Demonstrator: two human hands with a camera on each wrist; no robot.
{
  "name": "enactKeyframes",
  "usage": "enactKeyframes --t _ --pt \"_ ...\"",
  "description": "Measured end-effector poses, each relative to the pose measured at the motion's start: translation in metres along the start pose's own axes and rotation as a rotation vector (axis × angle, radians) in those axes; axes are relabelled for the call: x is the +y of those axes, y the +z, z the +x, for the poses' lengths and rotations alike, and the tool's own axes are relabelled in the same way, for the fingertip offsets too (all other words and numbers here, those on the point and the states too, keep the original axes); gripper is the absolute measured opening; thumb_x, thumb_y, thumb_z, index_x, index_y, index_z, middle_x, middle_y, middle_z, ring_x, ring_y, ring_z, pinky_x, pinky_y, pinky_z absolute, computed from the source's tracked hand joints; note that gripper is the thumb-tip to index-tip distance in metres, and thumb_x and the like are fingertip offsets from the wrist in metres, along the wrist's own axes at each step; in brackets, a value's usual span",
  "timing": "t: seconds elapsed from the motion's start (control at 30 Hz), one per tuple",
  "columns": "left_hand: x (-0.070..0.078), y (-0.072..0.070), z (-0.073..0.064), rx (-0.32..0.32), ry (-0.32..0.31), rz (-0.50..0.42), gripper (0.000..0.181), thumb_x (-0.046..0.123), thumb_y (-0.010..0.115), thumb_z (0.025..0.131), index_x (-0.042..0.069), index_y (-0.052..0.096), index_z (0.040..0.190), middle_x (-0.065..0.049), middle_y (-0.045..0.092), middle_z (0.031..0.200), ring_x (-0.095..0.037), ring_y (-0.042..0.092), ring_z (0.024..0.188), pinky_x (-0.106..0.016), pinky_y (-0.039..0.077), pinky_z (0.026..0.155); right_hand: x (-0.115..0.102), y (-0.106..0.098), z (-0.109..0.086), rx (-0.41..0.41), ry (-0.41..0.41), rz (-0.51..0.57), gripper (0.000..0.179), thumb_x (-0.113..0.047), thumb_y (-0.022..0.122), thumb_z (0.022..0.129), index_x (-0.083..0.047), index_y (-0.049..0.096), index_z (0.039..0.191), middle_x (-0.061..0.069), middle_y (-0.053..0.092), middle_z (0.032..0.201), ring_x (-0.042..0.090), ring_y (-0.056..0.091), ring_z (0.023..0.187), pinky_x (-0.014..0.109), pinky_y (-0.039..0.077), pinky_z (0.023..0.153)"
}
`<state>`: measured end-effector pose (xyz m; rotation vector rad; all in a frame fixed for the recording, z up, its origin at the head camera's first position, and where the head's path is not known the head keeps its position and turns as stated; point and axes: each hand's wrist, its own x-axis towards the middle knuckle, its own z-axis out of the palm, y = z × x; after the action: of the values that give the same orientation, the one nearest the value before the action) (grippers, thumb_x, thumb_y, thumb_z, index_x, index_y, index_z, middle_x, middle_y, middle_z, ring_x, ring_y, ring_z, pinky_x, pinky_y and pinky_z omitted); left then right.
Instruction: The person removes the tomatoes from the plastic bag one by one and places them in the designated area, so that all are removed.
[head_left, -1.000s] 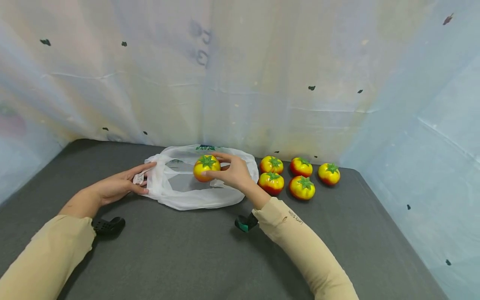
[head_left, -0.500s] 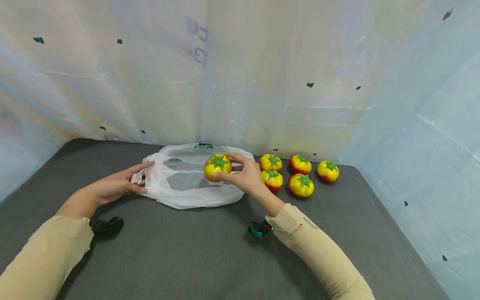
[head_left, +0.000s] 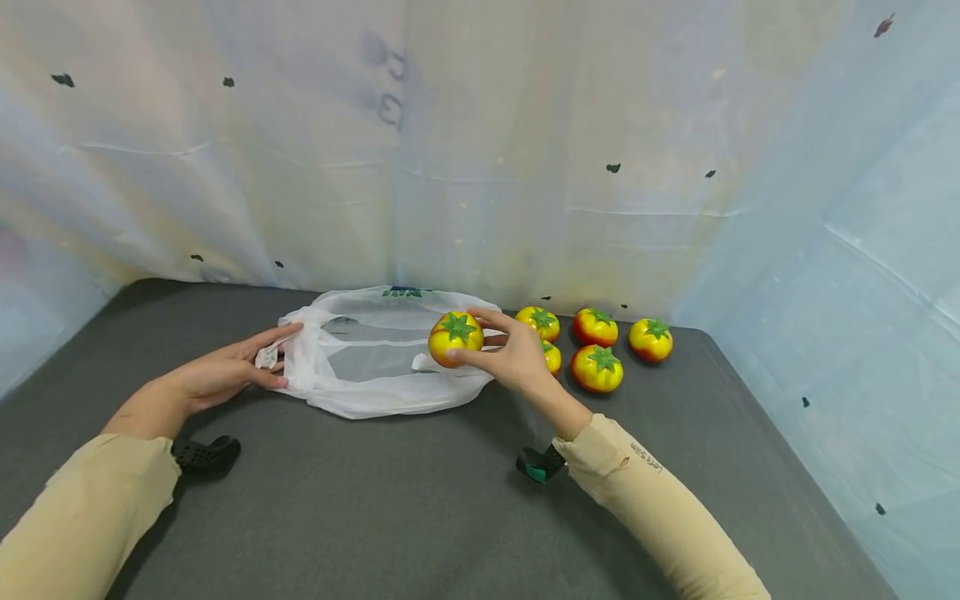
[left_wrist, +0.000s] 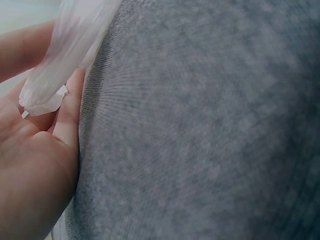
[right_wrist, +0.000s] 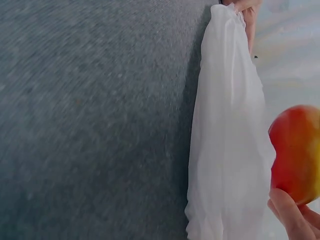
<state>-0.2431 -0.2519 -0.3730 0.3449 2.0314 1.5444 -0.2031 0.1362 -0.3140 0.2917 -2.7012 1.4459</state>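
Note:
A white plastic bag [head_left: 390, 400] lies on the dark table with its mouth spread wide. At the bag's left end, my left hand [head_left: 228, 367] holds the gathered plastic [left_wrist: 62, 65] between thumb and fingers. Over the right part of the bag's mouth, my right hand [head_left: 510, 354] grips a glossy yellow-and-red tomato [head_left: 455, 337] with a green star-shaped top. The right wrist view shows this tomato [right_wrist: 297, 155] beside the bag's side [right_wrist: 227, 135], pinched by the fingertips. The bag's inside is partly hidden by the tomato.
Several more tomatoes [head_left: 597, 369] stand right of the bag on the dark tabletop [head_left: 375, 508]; my right hand partly covers one [head_left: 551, 357]. A pale printed curtain [head_left: 480, 167] hangs behind the table and along its sides.
My right hand has moved to the right with the tomato, from the middle of the bag's mouth to its right part. The left hand stays at the bag's left end.

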Motion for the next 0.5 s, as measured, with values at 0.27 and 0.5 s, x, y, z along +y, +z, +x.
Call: enactKeyframes --t 0.27,0.5 --pt "-0.002 -0.001 0.002 -0.020 0.002 0.007 0.096 0.009 0.067 0.086 0.024 0.003 0.156 -0.007 -0.036 0.153 -0.038 -0.034 0.137 -0.076 -0.013 0.098 0.006 -0.017 -0.009 0.036 0.000 -0.057 0.057 -0.028 0.082 0.075 -0.018 0.062 0.127 0.009 0.063 0.122 0.025 0.068 0.098 0.034 0.057 0.080" --pt "-0.001 -0.001 0.005 -0.012 0.000 -0.001 0.096 0.006 0.067 0.086 0.025 0.004 0.156 -0.007 -0.037 0.152 -0.038 -0.035 0.136 -0.076 -0.014 0.098 0.010 -0.033 -0.013 0.048 0.032 -0.047 0.057 -0.029 0.081 0.077 -0.020 0.061 0.129 0.009 0.061 0.125 0.025 0.065 0.107 0.036 0.054 0.088"
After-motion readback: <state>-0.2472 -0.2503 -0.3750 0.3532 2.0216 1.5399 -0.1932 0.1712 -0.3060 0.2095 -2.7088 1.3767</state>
